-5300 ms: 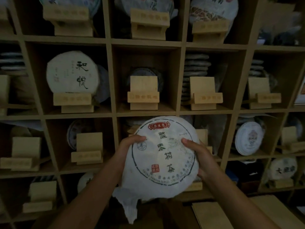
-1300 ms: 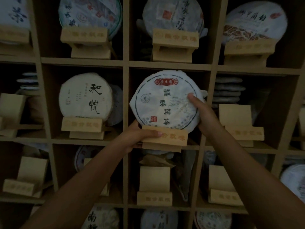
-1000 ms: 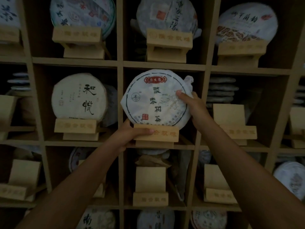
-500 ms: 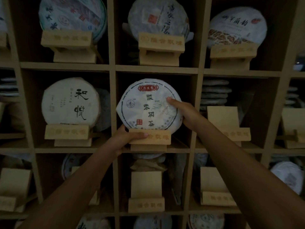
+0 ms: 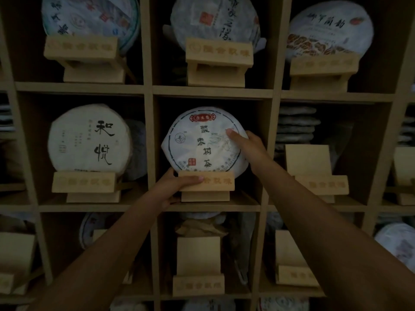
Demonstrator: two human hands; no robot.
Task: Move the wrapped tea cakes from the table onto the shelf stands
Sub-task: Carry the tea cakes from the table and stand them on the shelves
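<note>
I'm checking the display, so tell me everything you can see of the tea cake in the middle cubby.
The tea cake is a round disc in creased white paper, printed with a dashed ring, black characters and a red banner. It stands upright on a wooden stand. The right hand touches its face and right edge; the left hand holds the stand.

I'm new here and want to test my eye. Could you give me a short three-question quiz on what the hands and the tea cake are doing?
1. True or false: the tea cake with the red label sits on a wooden stand in the middle cubby.
2. What does the left hand grip? A) the stand B) a cup C) a shelf board
3. Which hand holds the tea cake's right edge?

Key: 1 true. 2 A. 3 the right hand, thumb on the cake's face.
</note>
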